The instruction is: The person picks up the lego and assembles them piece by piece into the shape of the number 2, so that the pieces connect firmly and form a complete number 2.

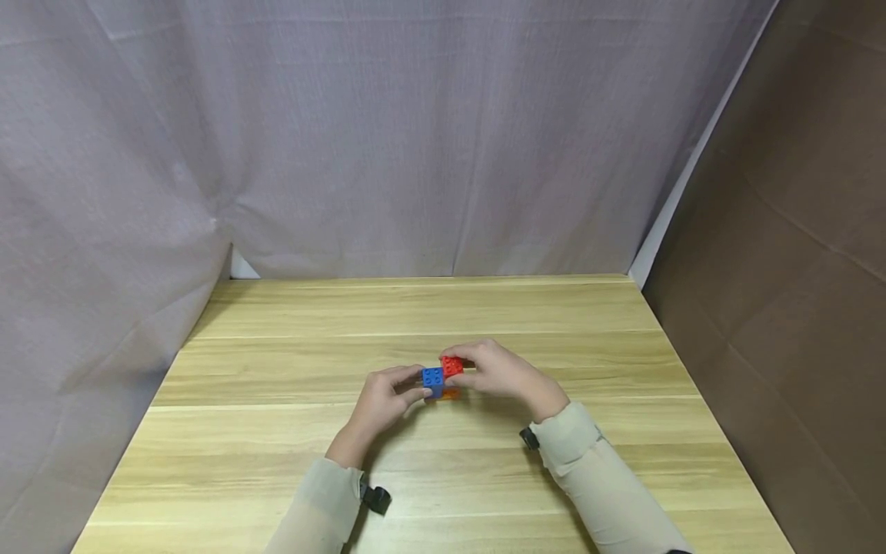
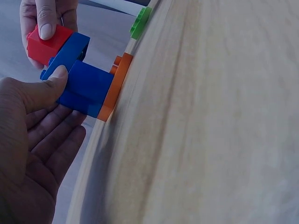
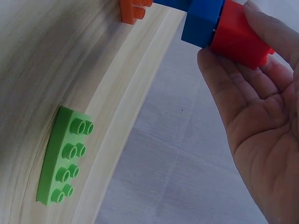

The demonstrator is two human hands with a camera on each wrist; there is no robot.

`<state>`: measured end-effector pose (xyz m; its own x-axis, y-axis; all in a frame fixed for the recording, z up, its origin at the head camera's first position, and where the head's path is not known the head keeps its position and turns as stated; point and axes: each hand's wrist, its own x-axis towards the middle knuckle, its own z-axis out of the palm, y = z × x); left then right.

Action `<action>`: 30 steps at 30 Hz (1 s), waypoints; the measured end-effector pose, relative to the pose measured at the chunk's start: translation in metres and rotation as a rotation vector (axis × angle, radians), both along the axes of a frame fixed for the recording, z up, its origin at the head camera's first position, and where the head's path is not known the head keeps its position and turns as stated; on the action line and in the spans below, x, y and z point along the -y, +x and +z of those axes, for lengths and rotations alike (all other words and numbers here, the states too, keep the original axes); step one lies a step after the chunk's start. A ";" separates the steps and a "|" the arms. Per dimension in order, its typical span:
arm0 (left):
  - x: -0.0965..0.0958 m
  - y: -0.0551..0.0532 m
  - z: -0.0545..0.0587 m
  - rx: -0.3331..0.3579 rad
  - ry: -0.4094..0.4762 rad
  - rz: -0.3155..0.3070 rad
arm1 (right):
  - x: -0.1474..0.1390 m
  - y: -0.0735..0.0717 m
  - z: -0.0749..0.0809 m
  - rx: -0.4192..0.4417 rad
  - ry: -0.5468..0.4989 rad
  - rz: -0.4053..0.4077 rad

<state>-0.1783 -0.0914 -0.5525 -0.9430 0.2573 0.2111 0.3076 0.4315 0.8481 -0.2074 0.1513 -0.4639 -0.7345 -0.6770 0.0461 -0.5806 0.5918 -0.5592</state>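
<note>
1. Now, the red brick [image 2: 46,44] sits at the top of the little stack, on the free end of the upper blue brick [image 2: 70,52]. Whether it is pressed fully home I cannot tell, so a square, even push straight down looks like the sound way to seat it.

2. The right hand [image 1: 500,373] has the red brick clamped between thumb and fingers. A grip low on its sides, level rather than tilted, should help the studs line up.

3. That free end juts out with nothing directly beneath it, above the bare studs of the orange brick [image 2: 115,88]. Hard pressing there could lever the stack apart; a fingertip underneath would probably take the load.

4. The left hand [image 1: 384,394] pinches the blue part, its thumb tip lying about where the upper blue brick meets the lower blue brick [image 2: 88,89]. That seems a good brace: firm enough to stop twisting, clear of the red brick's edge.

5. The lower blue brick stands on one end of the orange brick, which is at the counter [image 1: 526,492]. Holding that base flat should keep the push vertical.

6. Farther out, a green brick [image 3: 60,158] lies studs up on the counter, apart from the stack; the right wrist is best kept from brushing it.
</note>
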 end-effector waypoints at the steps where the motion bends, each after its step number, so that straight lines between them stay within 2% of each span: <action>1: 0.000 0.000 0.000 -0.002 0.001 -0.002 | 0.000 0.000 0.000 0.005 0.000 -0.002; 8: 0.000 0.000 0.001 -0.010 -0.004 0.002 | -0.001 -0.002 -0.001 0.045 -0.031 0.006; 15: 0.000 -0.001 0.000 -0.043 -0.030 0.008 | -0.001 -0.004 -0.002 0.028 -0.023 0.013; 30: 0.000 0.000 -0.001 -0.028 -0.021 0.003 | -0.001 -0.005 -0.003 0.019 -0.023 0.022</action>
